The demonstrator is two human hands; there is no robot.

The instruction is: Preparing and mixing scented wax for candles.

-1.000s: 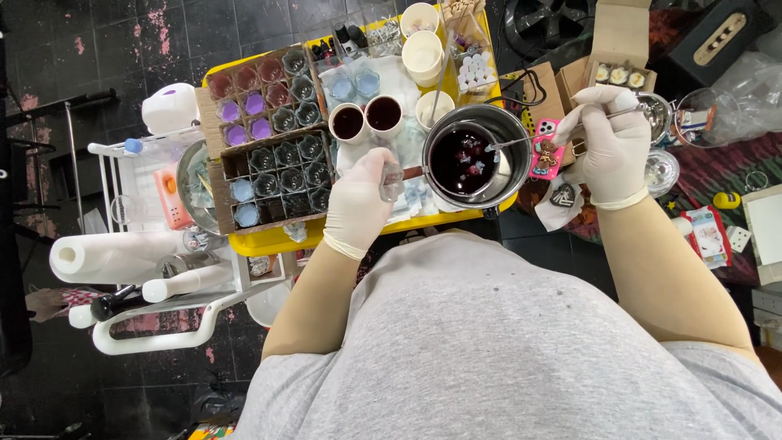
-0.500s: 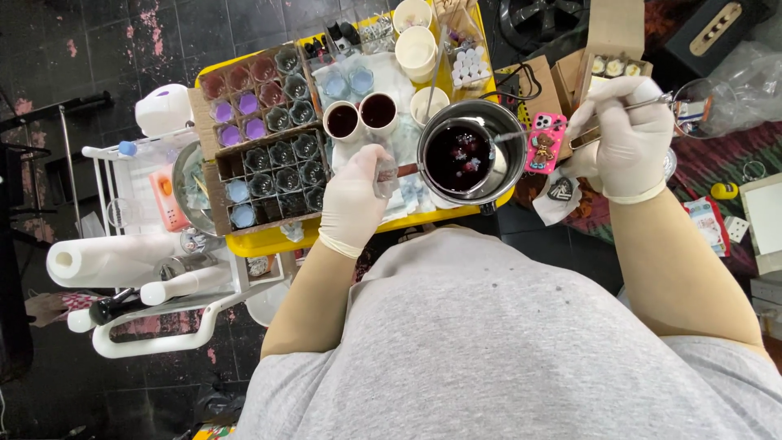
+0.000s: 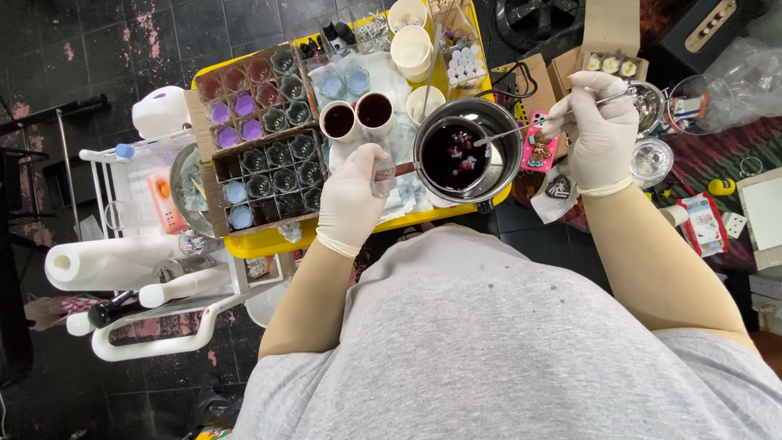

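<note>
we look straight down at our two gloved hands over a yellow tray (image 3: 269,241). our left hand (image 3: 352,195) is closed around the handle at the left side of a small metal pot (image 3: 467,156), fingers curled and pressed on it, though the handle itself is mostly hidden under the glove. the pot sits at the right front corner of the tray and holds a dark purple liquid (image 3: 453,156) with a few paler bits floating in it. our right hand (image 3: 601,134), off the tray's right edge, pinches the far end of a thin metal stick (image 3: 521,129) between thumb and fingers; the stick slants down to the left and its tip rests in the liquid.

just behind the pot stand two white cups (image 3: 357,117) filled with the same dark liquid, and left of them a cardboard divider box (image 3: 261,134) of small glass jars, some holding lilac or pale blue fills. a pink phone case (image 3: 538,148) lies between the pot and our right hand. a paper towel roll (image 3: 106,262) lies on the white cart at far left.
</note>
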